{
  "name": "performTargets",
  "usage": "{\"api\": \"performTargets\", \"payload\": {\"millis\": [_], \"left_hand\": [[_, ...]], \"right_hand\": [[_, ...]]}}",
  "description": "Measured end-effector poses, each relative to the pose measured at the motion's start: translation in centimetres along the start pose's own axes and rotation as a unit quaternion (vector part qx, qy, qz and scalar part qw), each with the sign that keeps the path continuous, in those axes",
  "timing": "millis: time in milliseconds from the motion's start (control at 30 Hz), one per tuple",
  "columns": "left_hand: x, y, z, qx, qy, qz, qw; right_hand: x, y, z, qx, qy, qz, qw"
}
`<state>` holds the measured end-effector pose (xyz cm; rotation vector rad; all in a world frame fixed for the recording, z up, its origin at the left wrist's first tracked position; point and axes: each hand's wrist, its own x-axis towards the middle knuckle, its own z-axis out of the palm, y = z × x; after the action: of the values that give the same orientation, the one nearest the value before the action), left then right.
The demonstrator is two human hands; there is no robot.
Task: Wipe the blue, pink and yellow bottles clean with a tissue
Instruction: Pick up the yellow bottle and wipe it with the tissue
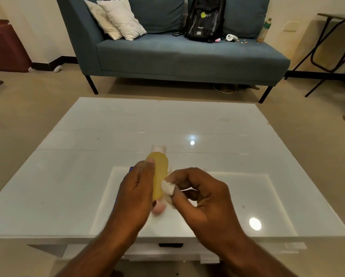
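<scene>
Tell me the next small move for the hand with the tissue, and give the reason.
Probably slide the tissue up the yellow bottle toward its white cap. The right hand pinches the wad against the bottle's lower side, while the left hand grips the bottle upright above the table, so the upper body looks not yet covered by this stroke.

The desk (217,124) stands in front of the sofa (167,54). On the sofa, two pillows (117,19) lie to the left of a backpack (205,19). A bottle (159,172) is above the desk.
</scene>
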<state>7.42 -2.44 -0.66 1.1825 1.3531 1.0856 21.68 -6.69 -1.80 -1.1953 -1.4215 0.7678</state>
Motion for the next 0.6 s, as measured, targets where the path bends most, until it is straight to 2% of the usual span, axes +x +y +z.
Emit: {"api": "performTargets", "payload": {"millis": [67, 133, 200, 367, 467, 533, 600], "left_hand": [[0.0, 0.2, -0.1, -0.017, -0.004, -0.007, 1.0], [-0.4, 0.4, 0.1, 0.011, -0.037, -0.013, 0.999], [-0.9, 0.5, 0.3, 0.028, -0.037, -0.017, 0.999], [0.2, 0.1, -0.4, 0.045, -0.034, 0.023, 0.998], [-0.1, -0.1, -0.2, 0.061, -0.071, 0.018, 0.995], [-0.7, -0.1, 0.3, 0.076, -0.064, -0.006, 0.995], [-0.9, 0.0, 0.4, 0.073, -0.048, -0.018, 0.996]], "right_hand": [[0.3, 0.2, -0.2, -0.008, 0.026, -0.001, 1.0], [1.0, 0.5, -0.9, 0.005, 0.079, 0.015, 0.997], [1.1, 0.7, -1.1, 0.016, 0.101, 0.027, 0.994], [-0.5, 0.2, 0.1, -0.011, -0.01, 0.021, 1.0], [0.6, 0.6, -0.6, -0.008, 0.066, 0.036, 0.997], [1.3, 0.8, -1.1, -0.001, 0.117, 0.045, 0.992], [1.1, 0.7, -0.8, 0.015, 0.108, 0.046, 0.993]]}}
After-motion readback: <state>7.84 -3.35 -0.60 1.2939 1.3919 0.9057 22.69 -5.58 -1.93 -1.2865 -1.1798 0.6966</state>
